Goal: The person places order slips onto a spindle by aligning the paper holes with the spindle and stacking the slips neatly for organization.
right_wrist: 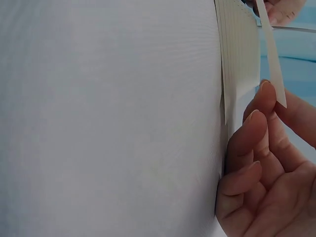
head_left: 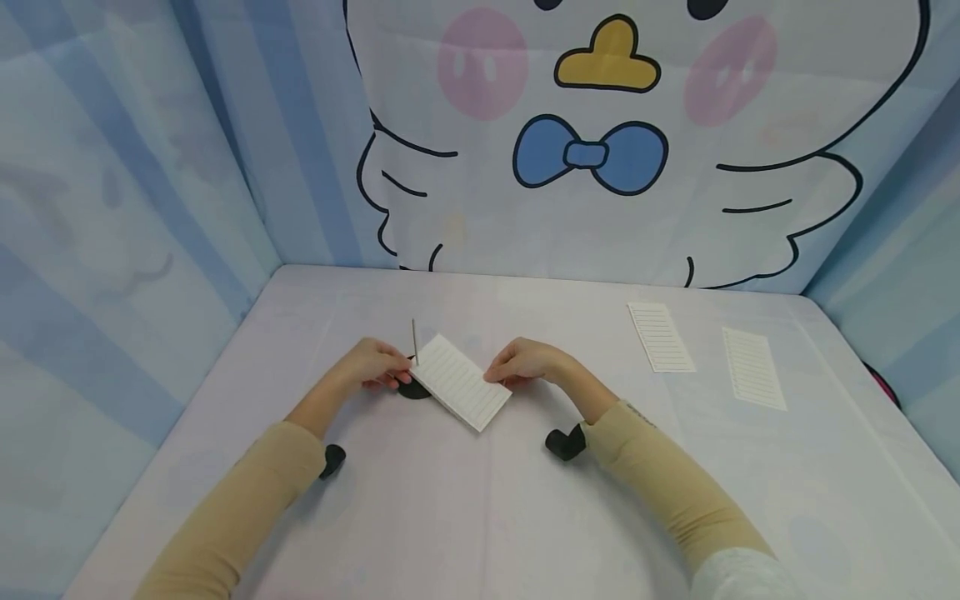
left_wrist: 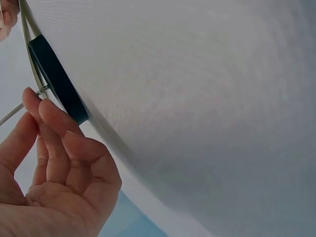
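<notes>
A cream lined paper slip (head_left: pixel 462 382) lies tilted at the middle of the table, at least one more slip under it. At its left corner rises the thin metal rod (head_left: pixel 415 340) of a paper spike with a round black base (head_left: pixel 415 389). My left hand (head_left: pixel 372 364) pinches that corner beside the rod; its fingertips hide whether the rod pierces the top slip. On the right edge, my right hand (head_left: pixel 527 362) pinches the slip between thumb and forefinger. In the right wrist view, the held slip (right_wrist: pixel 272 59) stands apart from a lined slip (right_wrist: pixel 239 47) beneath.
Two more lined slips, one (head_left: pixel 662 337) nearer the back and one (head_left: pixel 753 368) further right, lie on the white table (head_left: pixel 450 517). Black wrist-camera mounts (head_left: pixel 566 442) sit by both cuffs. A printed cloth backdrop (head_left: pixel 315 167) hangs behind the table's back edge.
</notes>
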Demonstrator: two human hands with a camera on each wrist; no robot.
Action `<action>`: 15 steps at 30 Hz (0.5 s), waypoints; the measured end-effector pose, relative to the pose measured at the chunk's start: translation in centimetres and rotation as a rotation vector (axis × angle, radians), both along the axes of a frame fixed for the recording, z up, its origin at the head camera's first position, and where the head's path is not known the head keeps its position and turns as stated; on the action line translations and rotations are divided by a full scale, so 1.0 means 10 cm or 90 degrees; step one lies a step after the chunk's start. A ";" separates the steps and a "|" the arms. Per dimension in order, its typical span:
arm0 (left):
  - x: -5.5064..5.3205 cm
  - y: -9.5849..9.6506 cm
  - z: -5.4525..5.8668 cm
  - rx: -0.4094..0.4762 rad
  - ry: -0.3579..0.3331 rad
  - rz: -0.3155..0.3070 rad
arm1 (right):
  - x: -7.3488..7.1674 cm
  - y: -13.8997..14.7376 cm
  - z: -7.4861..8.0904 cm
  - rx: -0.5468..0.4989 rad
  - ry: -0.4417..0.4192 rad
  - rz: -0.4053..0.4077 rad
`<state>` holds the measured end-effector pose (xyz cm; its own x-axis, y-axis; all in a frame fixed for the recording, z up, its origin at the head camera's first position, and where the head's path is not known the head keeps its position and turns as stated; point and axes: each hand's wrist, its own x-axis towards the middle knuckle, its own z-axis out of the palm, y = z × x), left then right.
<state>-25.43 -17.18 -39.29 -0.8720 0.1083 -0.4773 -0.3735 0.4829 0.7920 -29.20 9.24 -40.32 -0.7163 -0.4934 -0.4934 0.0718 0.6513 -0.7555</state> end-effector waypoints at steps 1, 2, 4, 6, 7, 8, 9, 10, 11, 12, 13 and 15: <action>0.00 0.00 -0.01 -0.003 0.002 -0.002 | 0.00 0.00 0.00 0.004 0.003 0.001; 0.00 0.00 -0.02 -0.008 0.005 -0.003 | 0.00 -0.01 0.00 0.009 0.008 0.003; 0.00 0.00 -0.03 -0.018 0.012 -0.008 | 0.00 -0.02 0.00 0.015 0.015 0.007; 0.00 0.01 -0.04 -0.026 0.014 -0.008 | 0.00 -0.02 -0.01 0.022 0.021 0.010; 0.00 0.01 -0.04 -0.029 0.015 -0.009 | 0.00 -0.03 -0.01 0.029 0.025 0.011; 0.00 0.02 -0.05 -0.032 0.015 -0.008 | 0.00 -0.03 -0.01 0.034 0.027 0.010; 0.00 0.02 -0.05 -0.033 0.014 -0.007 | 0.00 -0.03 -0.01 0.039 0.028 0.009; 0.00 0.02 -0.05 -0.033 0.012 -0.005 | 0.00 -0.04 -0.01 0.044 0.031 0.007; 0.00 0.02 -0.06 -0.033 0.011 -0.003 | 0.00 -0.04 -0.02 0.050 0.034 0.008; 0.00 0.03 -0.06 -0.033 0.010 -0.001 | 0.01 -0.05 -0.02 0.053 0.036 0.008; 0.00 0.03 -0.07 -0.034 0.011 -0.003 | 0.01 -0.05 -0.02 0.057 0.039 0.008; 0.00 0.03 -0.08 -0.035 0.012 -0.002 | 0.01 -0.06 -0.01 0.062 0.046 0.011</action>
<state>-25.41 -16.89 -40.06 -0.8804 0.0844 -0.4666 -0.3581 0.5268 0.7709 -29.09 8.61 -40.46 -0.7432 -0.4586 -0.4872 0.0074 0.7225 -0.6913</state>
